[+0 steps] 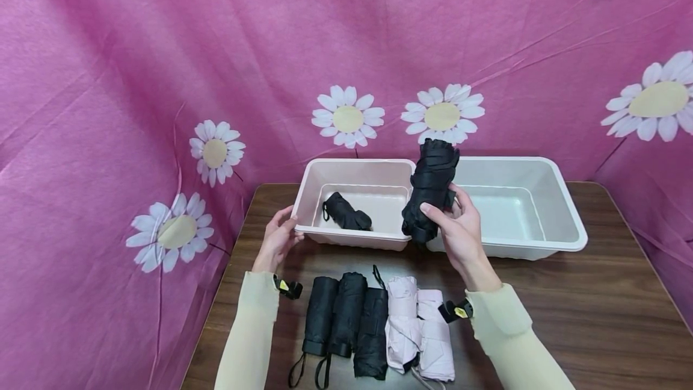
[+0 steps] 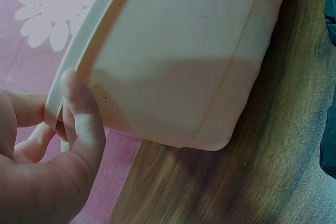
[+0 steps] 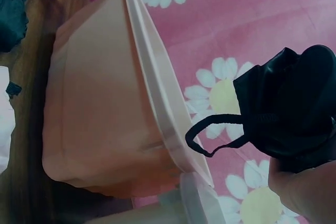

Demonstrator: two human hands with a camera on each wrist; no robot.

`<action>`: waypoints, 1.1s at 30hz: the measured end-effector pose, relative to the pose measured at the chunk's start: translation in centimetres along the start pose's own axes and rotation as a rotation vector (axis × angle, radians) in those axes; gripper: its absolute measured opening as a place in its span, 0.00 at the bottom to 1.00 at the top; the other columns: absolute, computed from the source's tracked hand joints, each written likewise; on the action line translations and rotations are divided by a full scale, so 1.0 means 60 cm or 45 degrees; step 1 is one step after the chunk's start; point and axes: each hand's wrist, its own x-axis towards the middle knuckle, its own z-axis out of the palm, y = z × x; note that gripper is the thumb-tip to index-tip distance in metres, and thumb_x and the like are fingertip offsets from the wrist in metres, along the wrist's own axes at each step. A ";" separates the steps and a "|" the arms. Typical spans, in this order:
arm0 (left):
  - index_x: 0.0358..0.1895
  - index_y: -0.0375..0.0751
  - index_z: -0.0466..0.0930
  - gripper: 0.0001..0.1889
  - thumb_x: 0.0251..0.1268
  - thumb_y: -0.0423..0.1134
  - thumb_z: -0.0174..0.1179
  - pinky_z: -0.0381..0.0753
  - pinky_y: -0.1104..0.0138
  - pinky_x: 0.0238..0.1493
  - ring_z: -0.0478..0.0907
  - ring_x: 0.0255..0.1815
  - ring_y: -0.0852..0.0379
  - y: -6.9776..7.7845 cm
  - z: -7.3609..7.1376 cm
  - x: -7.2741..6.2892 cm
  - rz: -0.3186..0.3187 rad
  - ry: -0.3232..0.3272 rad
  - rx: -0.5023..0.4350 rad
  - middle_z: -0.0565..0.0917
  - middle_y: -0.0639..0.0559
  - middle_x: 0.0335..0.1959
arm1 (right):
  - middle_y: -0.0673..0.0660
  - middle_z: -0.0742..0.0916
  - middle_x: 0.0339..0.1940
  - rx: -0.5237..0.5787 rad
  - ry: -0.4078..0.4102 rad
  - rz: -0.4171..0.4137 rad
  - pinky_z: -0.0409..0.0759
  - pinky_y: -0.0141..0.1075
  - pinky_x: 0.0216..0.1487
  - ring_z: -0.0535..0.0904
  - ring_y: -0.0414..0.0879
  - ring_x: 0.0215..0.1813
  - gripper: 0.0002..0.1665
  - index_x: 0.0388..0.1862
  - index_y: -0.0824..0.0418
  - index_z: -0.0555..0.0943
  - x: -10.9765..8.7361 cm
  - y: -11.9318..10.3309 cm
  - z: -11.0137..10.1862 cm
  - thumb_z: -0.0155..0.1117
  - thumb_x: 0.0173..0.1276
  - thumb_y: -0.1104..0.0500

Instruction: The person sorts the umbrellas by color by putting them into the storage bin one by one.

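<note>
My right hand (image 1: 459,221) grips a folded black umbrella (image 1: 431,188) above the place where the two bins meet. In the right wrist view that umbrella (image 3: 294,108) shows its wrist loop dangling toward the pinkish bin. My left hand (image 1: 278,238) pinches the rim of the pinkish bin (image 1: 354,237) at its front left corner; the left wrist view shows the thumb (image 2: 81,100) against the rim's outer side. Inside this bin lies another folded black umbrella (image 1: 346,212).
To the right stands a white bin (image 1: 509,212). In front of the bins, a row holds black umbrellas (image 1: 346,315) and two pale pink umbrellas (image 1: 403,321) on the brown wooden table (image 1: 585,306). A pink cloth with daisies (image 1: 346,29) hangs behind.
</note>
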 end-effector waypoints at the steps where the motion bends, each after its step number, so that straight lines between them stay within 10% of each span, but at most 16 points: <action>1: 0.69 0.44 0.65 0.23 0.72 0.34 0.52 0.81 0.72 0.24 0.74 0.17 0.63 0.000 0.000 0.001 0.000 -0.002 -0.003 0.77 0.48 0.36 | 0.52 0.80 0.54 -0.015 0.007 0.007 0.82 0.28 0.51 0.81 0.40 0.49 0.37 0.66 0.57 0.65 0.002 0.002 0.001 0.65 0.60 0.73; 16: 0.69 0.44 0.64 0.24 0.71 0.32 0.52 0.80 0.73 0.22 0.74 0.17 0.63 0.003 0.001 -0.001 -0.023 -0.003 -0.043 0.78 0.47 0.37 | 0.51 0.81 0.52 -0.217 0.103 0.106 0.81 0.26 0.49 0.81 0.38 0.45 0.39 0.67 0.57 0.65 0.030 0.034 0.017 0.70 0.59 0.67; 23: 0.69 0.45 0.64 0.24 0.72 0.34 0.52 0.80 0.73 0.24 0.74 0.17 0.63 0.000 0.002 0.000 -0.016 0.001 -0.015 0.77 0.46 0.38 | 0.52 0.81 0.50 -0.160 0.085 0.183 0.74 0.24 0.25 0.78 0.35 0.26 0.41 0.68 0.55 0.62 0.036 0.042 0.023 0.72 0.59 0.63; 33: 0.66 0.45 0.68 0.23 0.69 0.36 0.56 0.80 0.73 0.24 0.75 0.19 0.64 -0.006 -0.003 -0.006 0.088 -0.037 -0.021 0.77 0.48 0.34 | 0.61 0.79 0.56 -0.349 0.172 0.151 0.82 0.27 0.44 0.81 0.40 0.43 0.42 0.69 0.56 0.63 0.048 0.055 0.032 0.73 0.58 0.59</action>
